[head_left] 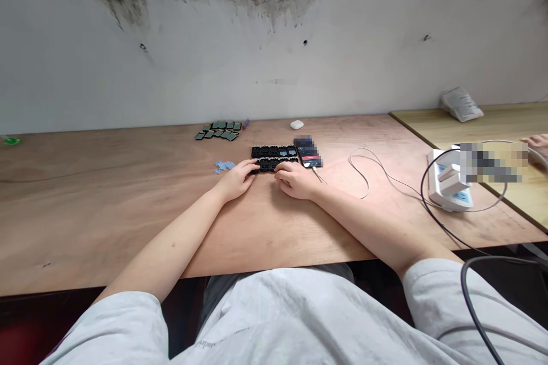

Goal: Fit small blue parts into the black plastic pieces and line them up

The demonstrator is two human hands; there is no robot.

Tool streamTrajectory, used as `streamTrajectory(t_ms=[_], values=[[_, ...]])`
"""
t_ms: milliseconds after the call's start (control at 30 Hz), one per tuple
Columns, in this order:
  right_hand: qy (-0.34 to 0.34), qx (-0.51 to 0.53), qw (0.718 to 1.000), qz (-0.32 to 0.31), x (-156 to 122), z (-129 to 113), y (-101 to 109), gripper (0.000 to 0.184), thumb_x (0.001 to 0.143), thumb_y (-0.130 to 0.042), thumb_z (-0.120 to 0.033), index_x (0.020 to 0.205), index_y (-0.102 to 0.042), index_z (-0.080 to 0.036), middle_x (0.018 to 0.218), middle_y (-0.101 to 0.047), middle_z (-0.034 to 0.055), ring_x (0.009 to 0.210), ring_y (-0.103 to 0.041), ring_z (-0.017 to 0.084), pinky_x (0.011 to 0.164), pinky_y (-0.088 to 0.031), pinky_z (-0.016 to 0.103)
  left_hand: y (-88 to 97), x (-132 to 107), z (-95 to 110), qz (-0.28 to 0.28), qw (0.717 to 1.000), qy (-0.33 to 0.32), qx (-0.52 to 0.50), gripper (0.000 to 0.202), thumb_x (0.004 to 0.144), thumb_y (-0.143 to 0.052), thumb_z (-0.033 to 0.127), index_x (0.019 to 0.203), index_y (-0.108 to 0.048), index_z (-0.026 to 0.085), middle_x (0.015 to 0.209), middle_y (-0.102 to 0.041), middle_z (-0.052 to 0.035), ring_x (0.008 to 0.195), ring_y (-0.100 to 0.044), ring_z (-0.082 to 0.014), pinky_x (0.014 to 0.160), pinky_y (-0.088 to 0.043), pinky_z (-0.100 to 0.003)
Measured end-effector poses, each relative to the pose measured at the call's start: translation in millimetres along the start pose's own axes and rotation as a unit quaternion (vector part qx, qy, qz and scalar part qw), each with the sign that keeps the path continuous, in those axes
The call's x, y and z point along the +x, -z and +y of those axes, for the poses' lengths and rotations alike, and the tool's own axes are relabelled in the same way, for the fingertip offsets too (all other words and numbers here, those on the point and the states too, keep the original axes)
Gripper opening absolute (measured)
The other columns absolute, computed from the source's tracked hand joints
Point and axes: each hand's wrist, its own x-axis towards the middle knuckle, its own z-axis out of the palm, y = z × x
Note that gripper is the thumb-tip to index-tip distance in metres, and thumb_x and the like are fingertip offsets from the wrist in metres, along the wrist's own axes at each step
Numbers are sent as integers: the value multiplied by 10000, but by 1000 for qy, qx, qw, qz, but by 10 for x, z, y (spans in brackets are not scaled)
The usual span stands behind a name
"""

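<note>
Two rows of black plastic frames, a far row (266, 151) and a near row (268, 165), lie side by side on the wooden table. My left hand (237, 180) holds the left end of the near row, its fingertips on the edge. Over the right part of that same row, my right hand (296, 180) is closed with curled fingers; whatever may be between its fingertips is hidden. Small blue pads sit in the far row's right end. Loose pale blue pieces (223, 166) are scattered just beyond my left hand.
Several green-and-black square modules (219, 130) lie at the back left, beside a small pen-like tool (245, 124). A phone (308, 152) with a charging cable adjoins the frames. A white case (297, 125), a power strip (449, 182) and another person's hand (538, 145) are farther off.
</note>
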Motion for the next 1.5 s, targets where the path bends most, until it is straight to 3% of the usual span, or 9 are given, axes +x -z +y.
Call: streamTrajectory(t_ms=[100, 200, 333, 433, 633, 933, 1200, 1367, 1500], values=[[-131, -99, 986, 18, 38, 0, 17, 275, 1038, -462, -260, 1087, -723, -189, 1283, -672, 150, 1156, -588, 298, 1010, -454, 453, 7, 5, 6, -2, 1000, -1, -5, 360, 1018, -474, 275, 1328, -639, 195, 1546, -534, -128, 1425, -537, -268, 1210, -464, -470], [-267, -193, 944, 26, 56, 40, 128, 446, 1040, -486, -396, 1413, -587, -174, 1541, -496, 202, 1357, -463, 396, 1093, -388, 549, 13, 12, 24, -5, 1000, 0, -7, 361, 1019, -467, 287, 1329, -636, 206, 1570, -506, -124, 1435, -527, -273, 1190, -482, -467], [-391, -185, 896, -96, 7, 178, 390, 938, 926, -591, -694, 1655, -246, -217, 1688, -224, 253, 1338, -489, 488, 1041, -432, 583, 16, 25, 30, 10, 1000, 20, 17, 354, 997, -523, 339, 1299, -642, 198, 1517, -541, -137, 1363, -575, -291, 1139, -511, -465], [-438, -146, 872, -165, -42, 299, 543, 1114, 830, -706, -726, 1669, -161, -236, 1644, -249, 281, 1254, -580, 462, 972, -491, 508, 8, 42, -1, 30, 997, 50, 51, 361, 959, -591, 374, 1255, -649, 176, 1292, -656, -143, 1204, -638, -304, 1055, -538, -477], [-420, -113, 887, -155, -46, 423, 540, 915, 853, -766, -576, 1566, -334, -200, 1389, -485, 213, 1165, -621, 396, 928, -506, 431, 3, 66, -28, 13, 993, 72, 88, 371, 946, -602, 405, 1227, -659, 170, 1126, -706, -131, 1075, -633, -314, 978, -526, -488], [-406, -93, 902, -111, -75, 467, 446, 536, 859, -768, -470, 1256, -536, -194, 1249, -521, 178, 993, -628, 337, 870, -523, 440, -6, 53, -40, 14, 993, 67, 94, 352, 958, -586, 385, 1236, -664, 183, 1126, -701, -122, 1079, -626, -302, 978, -516, -471], [-417, -79, 897, -124, -81, 526, 486, 598, 868, -759, -470, 1336, -533, -174, 1309, -529, 198, 1136, -586, 365, 918, -500, 428, -25, 87, -39, 15, 988, 95, 118, 345, 973, -585, 411, 1219, -672, 185, 1143, -703, -123, 1089, -623, -309, 977, -507, -471], [-240, -98, 958, -124, -117, 577, 440, 775, 889, -739, -582, 1527, -468, -235, 1660, -343, 171, 1490, -318, 428, 1161, -364, 552, -26, 112, -35, 12, 988, 97, 120, 337, 975, -587, 405, 1207, -675, 178, 1133, -705, -129, 1088, -622, -318, 970, -505, -474], [-183, -119, 969, -113, -85, 502, 293, 707, 1015, -515, -644, 1560, -453, -199, 1615, -454, 167, 1513, -321, 380, 1217, -288, 559, -21, 101, -21, 21, 990, 86, 106, 351, 977, -573, 427, 1208, -675, 184, 1138, -706, -129, 1090, -619, -314, 981, -504, -470]])
